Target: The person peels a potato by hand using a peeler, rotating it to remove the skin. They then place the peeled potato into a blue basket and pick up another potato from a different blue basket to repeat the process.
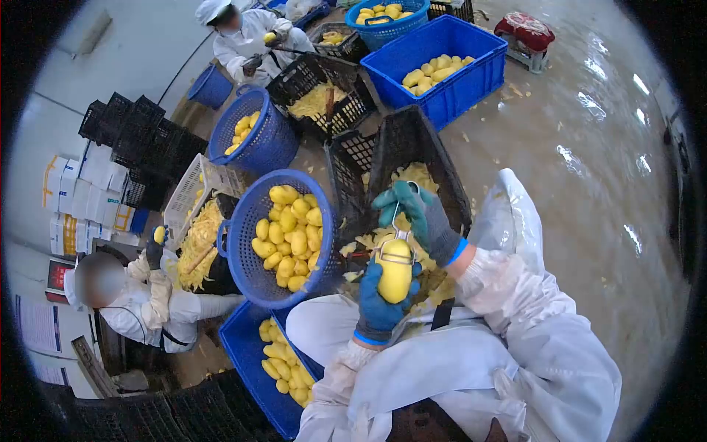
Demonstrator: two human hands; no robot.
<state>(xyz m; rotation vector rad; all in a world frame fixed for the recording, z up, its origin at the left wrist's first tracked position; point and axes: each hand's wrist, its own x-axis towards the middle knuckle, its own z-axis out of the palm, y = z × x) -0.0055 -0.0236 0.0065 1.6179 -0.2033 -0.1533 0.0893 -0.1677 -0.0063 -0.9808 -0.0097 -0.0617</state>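
Observation:
My left hand [380, 303], in a blue-green glove, is closed around a peeled yellow potato [396, 278] from below. Above it, my right hand [426, 215], gloved in grey and teal, grips a metal peeler [398, 227]. The peeler's blade end lies across the upper part of the potato. Beneath both hands is a dark crate [449, 158] with pale peelings [416, 175] in it. Left of my hands stands a round blue basket [234, 254] of peeled potatoes [289, 239].
A blue bin [239, 331] with potatoes stands at my lower left. Another blue bin [460, 96] and a blue basket [269, 136] hold more potatoes. Two co-workers [158, 309] in white sit nearby beside crates of peelings. The floor [574, 199] is wet on the right.

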